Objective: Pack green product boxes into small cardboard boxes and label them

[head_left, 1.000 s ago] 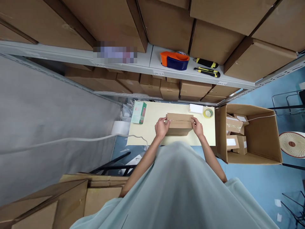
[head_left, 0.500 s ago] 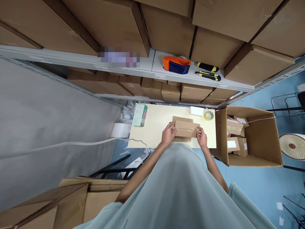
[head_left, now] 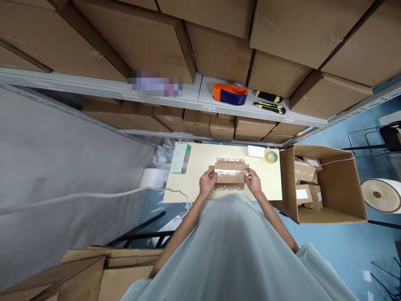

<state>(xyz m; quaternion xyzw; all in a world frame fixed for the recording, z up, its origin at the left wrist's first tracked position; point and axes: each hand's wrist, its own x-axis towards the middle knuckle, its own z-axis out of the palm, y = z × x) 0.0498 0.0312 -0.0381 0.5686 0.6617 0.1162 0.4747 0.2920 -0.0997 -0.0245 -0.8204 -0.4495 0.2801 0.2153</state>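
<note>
A small brown cardboard box (head_left: 231, 177) is on the cream tabletop, a glossy strip of clear tape running along its upper face. More shiny tape shows on the cardboard at its far and near sides. My left hand (head_left: 208, 182) pinches the left end of the box, thumb and fingers closed at its edge. At the opposite end, my right hand (head_left: 253, 182) grips the right edge, fingers bent around the corner. The undersides of the fingers are partly hidden by the cardboard.
The table (head_left: 191, 184) also bears a green-and-white box (head_left: 180, 158), a white box (head_left: 255, 151) and a tape roll (head_left: 271, 157). A large carton (head_left: 341, 184) with several small boxes stands right. Above, a shelf holds an orange-blue tape dispenser (head_left: 230, 94) and utility knives (head_left: 268, 108).
Both hands have shifted slightly left with the box. The box has turned in the hands, so its upper taped face now catches the light. The camera view has moved a little.
</note>
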